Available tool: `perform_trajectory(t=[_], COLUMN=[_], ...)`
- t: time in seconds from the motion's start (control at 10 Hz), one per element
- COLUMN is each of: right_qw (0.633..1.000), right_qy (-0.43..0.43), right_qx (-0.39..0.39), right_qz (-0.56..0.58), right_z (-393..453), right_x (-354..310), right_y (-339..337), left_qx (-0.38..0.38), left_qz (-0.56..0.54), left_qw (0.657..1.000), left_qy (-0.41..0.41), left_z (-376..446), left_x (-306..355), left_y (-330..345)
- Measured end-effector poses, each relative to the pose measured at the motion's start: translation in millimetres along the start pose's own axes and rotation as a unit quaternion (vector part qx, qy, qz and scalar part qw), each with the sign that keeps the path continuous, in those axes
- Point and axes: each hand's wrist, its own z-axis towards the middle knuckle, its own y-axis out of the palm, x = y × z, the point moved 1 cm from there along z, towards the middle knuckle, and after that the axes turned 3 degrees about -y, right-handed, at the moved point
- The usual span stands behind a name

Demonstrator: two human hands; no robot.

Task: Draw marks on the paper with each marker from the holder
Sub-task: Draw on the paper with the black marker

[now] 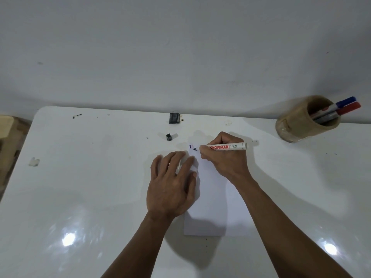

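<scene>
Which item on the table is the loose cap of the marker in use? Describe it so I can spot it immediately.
Start at the far edge of the white table, where a dark rectangular block sits by the wall. Just nearer the person, left of the marker in the right hand, lies the small black cap. It is smaller than the block and tipped at an angle.

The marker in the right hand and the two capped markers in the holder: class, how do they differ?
The white marker lies nearly flat in the right hand, uncapped, tip on the paper; the blue-capped marker and red-capped marker lean capped in the holder, untouched. All look like similar pale-barrelled markers.
</scene>
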Motion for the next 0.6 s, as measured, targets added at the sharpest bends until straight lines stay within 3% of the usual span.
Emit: perform_trajectory(t=[0.2,0.4,0.6], right_qw=[1.000,0.981,0.966], right_qy=[0.012,0.084,0.077], right_qx=[0.000,0.017,0.028], right_qz=[0.009,0.172,0.245], right_z=[-1.7,2.3,-15.5], right_x=[-3.5,-13.6,-29.2], right_y=[1.0,-12.3,-20.6], left_qx=[0.008,0.009,-0.010], left_qz=[-0.009,-0.009,-0.053], left_qw=[1.000,1.000,0.998], left_qy=[0.001,0.002,-0.011], left_z=[-0.1,0.7,1.5], left_x=[-0.3,2.2,2.1], left_y=[1.4,-1.3,-11.0])
